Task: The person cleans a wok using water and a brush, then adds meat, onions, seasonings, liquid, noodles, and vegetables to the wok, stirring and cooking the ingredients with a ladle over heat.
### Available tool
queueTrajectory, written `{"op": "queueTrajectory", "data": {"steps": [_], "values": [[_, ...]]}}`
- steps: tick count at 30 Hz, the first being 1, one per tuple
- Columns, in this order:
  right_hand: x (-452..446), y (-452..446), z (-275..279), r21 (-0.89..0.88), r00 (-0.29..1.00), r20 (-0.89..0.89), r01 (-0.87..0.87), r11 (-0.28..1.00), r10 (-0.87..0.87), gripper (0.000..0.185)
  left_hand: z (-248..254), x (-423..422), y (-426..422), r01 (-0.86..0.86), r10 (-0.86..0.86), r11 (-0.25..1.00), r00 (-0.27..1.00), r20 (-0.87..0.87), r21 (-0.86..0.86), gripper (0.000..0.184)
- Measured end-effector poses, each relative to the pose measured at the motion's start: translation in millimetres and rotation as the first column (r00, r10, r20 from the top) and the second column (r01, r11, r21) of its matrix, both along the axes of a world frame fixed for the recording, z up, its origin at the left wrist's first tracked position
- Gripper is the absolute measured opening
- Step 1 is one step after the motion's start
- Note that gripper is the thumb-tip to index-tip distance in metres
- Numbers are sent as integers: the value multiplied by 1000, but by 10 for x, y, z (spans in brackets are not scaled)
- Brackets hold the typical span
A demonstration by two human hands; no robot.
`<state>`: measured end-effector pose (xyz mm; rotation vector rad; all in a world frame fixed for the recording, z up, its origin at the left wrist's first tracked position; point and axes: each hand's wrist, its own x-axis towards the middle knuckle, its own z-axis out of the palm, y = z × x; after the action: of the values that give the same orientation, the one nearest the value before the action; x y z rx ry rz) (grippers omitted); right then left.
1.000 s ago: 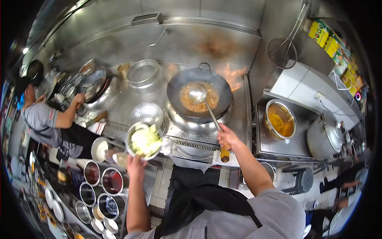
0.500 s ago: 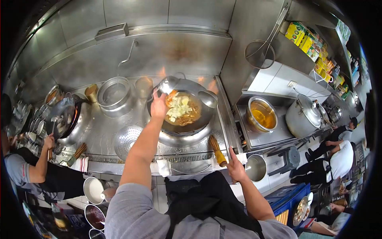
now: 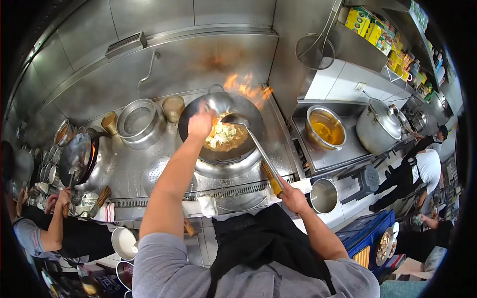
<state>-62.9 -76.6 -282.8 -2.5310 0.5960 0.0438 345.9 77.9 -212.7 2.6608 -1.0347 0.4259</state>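
A dark wok sits on the burner in front of me, with pale chopped pieces and brown strips of food in it. My left hand is over the wok's left side, closed on the rim of a shiny metal bowl; its fingertips are blurred. Low on the right, my right hand grips the long handle of a ladle. The ladle's head hangs over the right edge of the food. Whether it touches the food I cannot tell.
Flames rise behind the wok. A perforated strainer, a bamboo brush and a steel pot are close by. To the right stands a bowl of yellow liquid. A co-worker works at another wok on the left.
The ladle's head has swung left from the wok's right rim to over the food. The metal bowl has shifted slightly right, and the flames behind have grown. My view has tilted a little.
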Motion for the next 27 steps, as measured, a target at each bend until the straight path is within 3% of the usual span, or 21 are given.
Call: {"op": "queueTrajectory", "data": {"steps": [1,2,4,7,8,11,13,14,15,17,18,20,21,23,24,25,27], "values": [[-29,-36,-51,2,1000,-6,-1,1000,1,79,-128,-13,-16,147,-144,975,989,-32,163,34],[-48,-83,-90,25,1000,-7,-15,1000,15,79,-203,34,-65,143,-139,976,990,-36,163,34],[-60,-160,-99,58,999,-20,-42,997,43,79,-216,175,-125,-75,89,992,985,-149,97,34],[-158,-335,-46,172,993,-100,-43,984,61,81,-112,309,-140,-169,190,974,971,-143,149,31],[-199,-441,-158,144,997,-21,-73,987,76,82,-82,349,-146,-227,236,970,962,-135,83,29],[-198,-797,-177,176,988,-35,-140,974,149,83,153,369,-63,-331,344,936,933,-108,116,31],[-181,-1090,-376,131,960,140,-262,956,244,83,286,397,42,-348,347,937,933,-95,3,31],[-161,-1265,-428,148,964,57,-266,952,261,82,349,401,87,-343,338,935,939,-68,-93,29],[-106,-1377,-345,167,963,-21,-263,950,270,82,452,461,120,-358,354,930,933,-57,-83,29],[-24,-1614,-216,92,941,-48,-329,940,334,80,604,550,116,-350,350,897,935,-49,-271,24],[31,-1708,-152,61,927,-146,-340,939,345,81,694,477,72,-353,351,900,935,-53,-257,24],[107,-1832,-88,43,916,-185,-354,934,356,80,887,292,8,-282,329,785,944,-13,-551,18],[162,-1853,-71,32,913,-164,-374,927,374,80,766,301,-14,-289,338,785,941,-12,-548,18],[239,-1840,-92,12,926,-65,-372,928,372,80,357,318,-55,-121,278,853,929,245,-508,14],[261,-1829,-161,-5,918,54,-394,919,393,80,246,115,-130,-33,186,871,945,267,-489,13],[328,-1723,30,38,938,-104,-330,943,332,80,105,-129,-174,56,92,880,955,283,-472,13],[354,-1586,183,67,945,-93,-309,949,315,81,-246,-351,-45,1,27,892,998,56,-452,16]]}}
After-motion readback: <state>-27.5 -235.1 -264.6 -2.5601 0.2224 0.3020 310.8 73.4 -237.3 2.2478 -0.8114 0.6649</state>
